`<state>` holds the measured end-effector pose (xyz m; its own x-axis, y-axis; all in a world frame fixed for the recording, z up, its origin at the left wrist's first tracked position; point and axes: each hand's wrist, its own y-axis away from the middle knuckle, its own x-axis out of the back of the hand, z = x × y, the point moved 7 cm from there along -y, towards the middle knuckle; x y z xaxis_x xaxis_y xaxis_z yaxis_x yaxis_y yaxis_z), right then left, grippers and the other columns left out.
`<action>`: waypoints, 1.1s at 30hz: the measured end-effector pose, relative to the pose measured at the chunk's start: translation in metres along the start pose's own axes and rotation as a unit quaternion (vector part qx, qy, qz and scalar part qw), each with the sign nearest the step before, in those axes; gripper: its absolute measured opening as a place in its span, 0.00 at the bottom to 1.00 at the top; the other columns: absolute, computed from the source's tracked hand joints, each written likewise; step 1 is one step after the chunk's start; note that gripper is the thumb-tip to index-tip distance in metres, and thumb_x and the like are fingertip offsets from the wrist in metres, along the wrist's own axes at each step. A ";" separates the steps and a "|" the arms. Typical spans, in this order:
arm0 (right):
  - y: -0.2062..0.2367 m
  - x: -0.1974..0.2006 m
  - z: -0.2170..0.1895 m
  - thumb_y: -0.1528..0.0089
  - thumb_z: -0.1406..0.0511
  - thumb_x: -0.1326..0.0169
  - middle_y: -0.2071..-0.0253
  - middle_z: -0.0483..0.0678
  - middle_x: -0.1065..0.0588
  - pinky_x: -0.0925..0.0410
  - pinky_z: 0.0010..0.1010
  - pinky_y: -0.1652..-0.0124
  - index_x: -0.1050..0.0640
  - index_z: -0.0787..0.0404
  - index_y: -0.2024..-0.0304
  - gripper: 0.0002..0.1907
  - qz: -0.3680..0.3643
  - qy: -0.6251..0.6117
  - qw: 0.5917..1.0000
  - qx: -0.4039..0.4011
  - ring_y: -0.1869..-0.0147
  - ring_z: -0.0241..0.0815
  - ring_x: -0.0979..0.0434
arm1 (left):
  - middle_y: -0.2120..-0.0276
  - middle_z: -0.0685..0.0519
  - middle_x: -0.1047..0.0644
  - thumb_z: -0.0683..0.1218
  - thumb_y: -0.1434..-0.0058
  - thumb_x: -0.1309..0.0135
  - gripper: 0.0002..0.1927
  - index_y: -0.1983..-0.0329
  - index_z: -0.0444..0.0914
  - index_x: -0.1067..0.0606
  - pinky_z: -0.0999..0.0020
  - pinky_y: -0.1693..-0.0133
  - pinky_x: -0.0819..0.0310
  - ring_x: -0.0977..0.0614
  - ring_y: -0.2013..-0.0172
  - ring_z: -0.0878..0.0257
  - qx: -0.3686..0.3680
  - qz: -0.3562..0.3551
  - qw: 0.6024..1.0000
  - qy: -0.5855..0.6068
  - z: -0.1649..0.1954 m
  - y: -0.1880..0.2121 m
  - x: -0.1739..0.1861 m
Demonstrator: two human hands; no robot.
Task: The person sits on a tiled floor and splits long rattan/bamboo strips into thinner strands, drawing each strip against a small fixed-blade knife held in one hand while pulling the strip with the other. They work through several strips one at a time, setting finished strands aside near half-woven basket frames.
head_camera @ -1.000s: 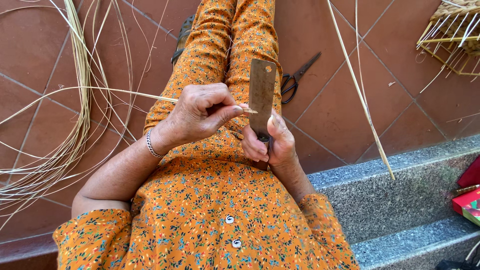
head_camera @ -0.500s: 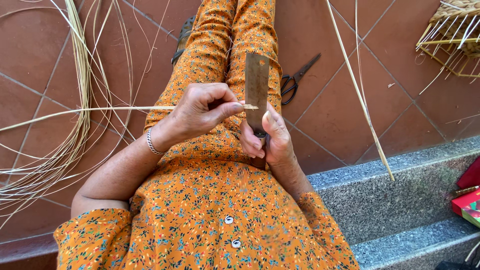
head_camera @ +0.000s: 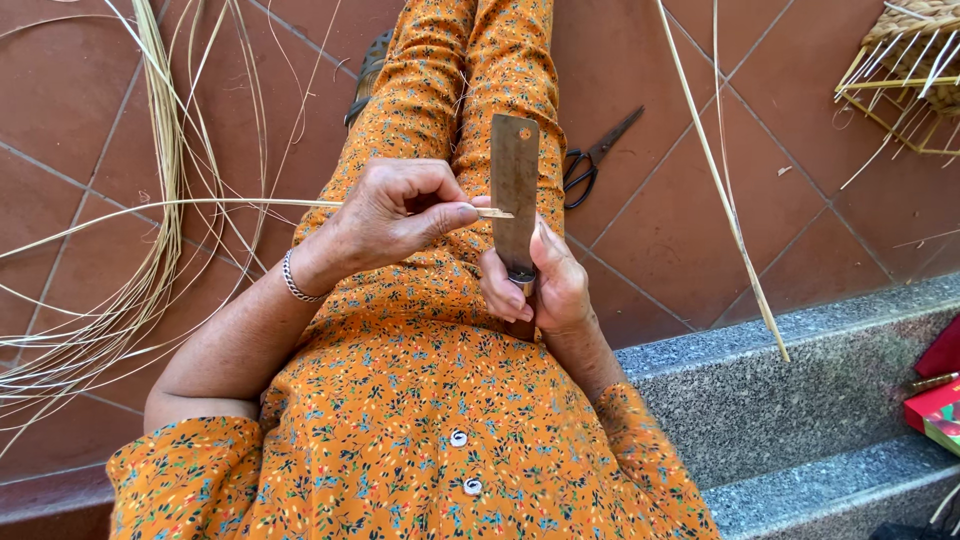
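My left hand (head_camera: 395, 215) pinches one end of a thin pale bamboo strip (head_camera: 200, 206) that runs off to the left over the floor. My right hand (head_camera: 545, 285) grips the handle of a flat rectangular knife (head_camera: 514, 190), its blade held upright over my lap. The strip's end touches the blade's left edge, just past my left thumb. Both hands sit above my legs in orange flowered cloth. A silver bracelet (head_camera: 292, 280) circles my left wrist.
A sheaf of long bamboo strips (head_camera: 150, 250) curves across the red floor tiles at left. Black scissors (head_camera: 592, 160) lie on the tiles right of my legs. A long cane (head_camera: 720, 180) leans on the grey stone step (head_camera: 800, 370). A half-woven basket (head_camera: 905, 60) sits top right.
The knife blade has shifted slightly left and stands more upright. The strip in my left hand has levelled out against the blade.
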<state>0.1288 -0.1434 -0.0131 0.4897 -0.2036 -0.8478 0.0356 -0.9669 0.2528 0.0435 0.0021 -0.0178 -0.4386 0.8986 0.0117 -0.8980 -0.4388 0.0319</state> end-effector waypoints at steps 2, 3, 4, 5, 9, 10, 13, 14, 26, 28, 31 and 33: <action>0.001 0.002 0.002 0.26 0.49 0.54 0.78 0.46 0.37 0.45 0.28 0.79 0.40 0.60 0.26 0.34 0.003 -0.008 1.000 -0.006 0.82 0.34 0.44 | 0.77 0.59 0.27 0.42 0.34 0.36 0.09 0.68 0.34 0.22 0.76 0.76 0.38 0.30 0.76 0.77 -0.011 0.004 1.000 -0.023 0.003 -0.001 0.001; 0.001 0.003 0.002 0.26 0.49 0.54 0.78 0.46 0.38 0.46 0.28 0.79 0.40 0.60 0.26 0.33 0.004 -0.007 1.000 -0.006 0.82 0.34 0.44 | 0.77 0.59 0.27 0.43 0.34 0.35 0.09 0.68 0.34 0.22 0.75 0.76 0.38 0.30 0.76 0.77 -0.017 0.007 0.999 -0.035 0.005 -0.001 0.001; 0.001 0.004 0.003 0.26 0.49 0.53 0.78 0.46 0.38 0.46 0.28 0.80 0.40 0.59 0.26 0.33 0.004 -0.007 1.000 -0.007 0.82 0.33 0.44 | 0.77 0.59 0.27 0.43 0.35 0.35 0.09 0.69 0.34 0.22 0.76 0.76 0.38 0.30 0.76 0.77 -0.013 0.006 0.999 -0.039 0.005 -0.002 0.001; 0.000 0.005 0.004 0.26 0.49 0.53 0.78 0.45 0.38 0.46 0.28 0.79 0.40 0.59 0.26 0.33 0.000 -0.019 1.000 -0.011 0.82 0.33 0.44 | 0.77 0.59 0.27 0.43 0.35 0.35 0.10 0.69 0.35 0.22 0.76 0.76 0.38 0.30 0.76 0.77 -0.008 0.004 0.999 -0.043 0.004 -0.002 0.001; -0.001 0.008 0.007 0.25 0.49 0.55 0.79 0.44 0.39 0.46 0.29 0.79 0.37 0.58 0.27 0.30 -0.010 -0.044 0.999 -0.019 0.82 0.33 0.45 | 0.80 0.59 0.28 0.43 0.35 0.35 0.11 0.71 0.35 0.23 0.75 0.77 0.39 0.32 0.77 0.77 0.008 -0.002 0.999 -0.037 0.002 -0.002 0.000; -0.001 0.008 0.008 0.24 0.49 0.56 0.80 0.44 0.39 0.46 0.29 0.79 0.37 0.58 0.28 0.29 -0.010 -0.046 0.999 -0.020 0.83 0.33 0.45 | 0.80 0.59 0.28 0.43 0.35 0.35 0.11 0.71 0.35 0.23 0.75 0.77 0.39 0.32 0.77 0.77 0.012 -0.003 0.999 -0.036 0.001 -0.002 0.000; -0.002 0.010 0.010 0.24 0.50 0.56 0.80 0.44 0.39 0.46 0.29 0.79 0.35 0.56 0.30 0.26 -0.007 -0.051 0.998 -0.025 0.84 0.33 0.46 | 0.80 0.59 0.27 0.43 0.35 0.36 0.11 0.71 0.35 0.23 0.74 0.77 0.38 0.31 0.77 0.77 0.007 -0.007 0.999 -0.035 -0.001 -0.003 -0.001; -0.002 0.010 0.010 0.25 0.50 0.56 0.80 0.44 0.39 0.46 0.29 0.80 0.35 0.56 0.30 0.26 -0.005 -0.052 0.998 -0.025 0.84 0.33 0.46 | 0.79 0.59 0.27 0.43 0.35 0.36 0.11 0.71 0.35 0.23 0.75 0.76 0.37 0.30 0.76 0.77 -0.003 -0.009 0.999 -0.035 0.000 -0.003 -0.001; -0.006 0.009 0.011 0.25 0.51 0.55 0.79 0.45 0.39 0.46 0.27 0.81 0.36 0.56 0.33 0.24 0.011 -0.041 0.999 -0.017 0.84 0.33 0.46 | 0.77 0.60 0.25 0.41 0.35 0.36 0.08 0.68 0.34 0.21 0.76 0.75 0.35 0.29 0.75 0.77 0.009 -0.006 1.000 -0.029 -0.011 -0.001 -0.004; -0.007 0.011 0.011 0.25 0.52 0.54 0.79 0.45 0.38 0.45 0.28 0.80 0.35 0.56 0.33 0.23 0.025 -0.039 0.999 -0.015 0.84 0.34 0.46 | 0.78 0.61 0.26 0.42 0.35 0.36 0.07 0.67 0.34 0.21 0.77 0.75 0.37 0.30 0.75 0.78 0.029 0.003 0.999 -0.020 -0.016 -0.002 -0.004; -0.007 0.013 0.009 0.25 0.51 0.55 0.78 0.45 0.38 0.45 0.28 0.80 0.36 0.56 0.33 0.24 0.030 -0.055 0.998 -0.013 0.83 0.34 0.45 | 0.77 0.63 0.27 0.43 0.35 0.38 0.06 0.64 0.35 0.20 0.78 0.76 0.39 0.31 0.75 0.79 0.077 -0.008 0.996 0.043 -0.026 -0.003 -0.006; -0.007 0.010 0.005 0.24 0.51 0.56 0.78 0.45 0.38 0.45 0.28 0.79 0.36 0.57 0.31 0.25 0.009 -0.040 0.999 0.005 0.83 0.34 0.45 | 0.77 0.65 0.28 0.45 0.33 0.40 0.06 0.60 0.36 0.19 0.79 0.76 0.41 0.32 0.76 0.80 0.134 -0.046 0.980 0.142 -0.033 -0.002 -0.010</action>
<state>0.1294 -0.1391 -0.0255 0.4194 -0.2323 -0.8776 0.0185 -0.9643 0.2641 0.0484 -0.0058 -0.0512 -0.3815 0.8807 -0.2807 -0.9102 -0.3048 0.2805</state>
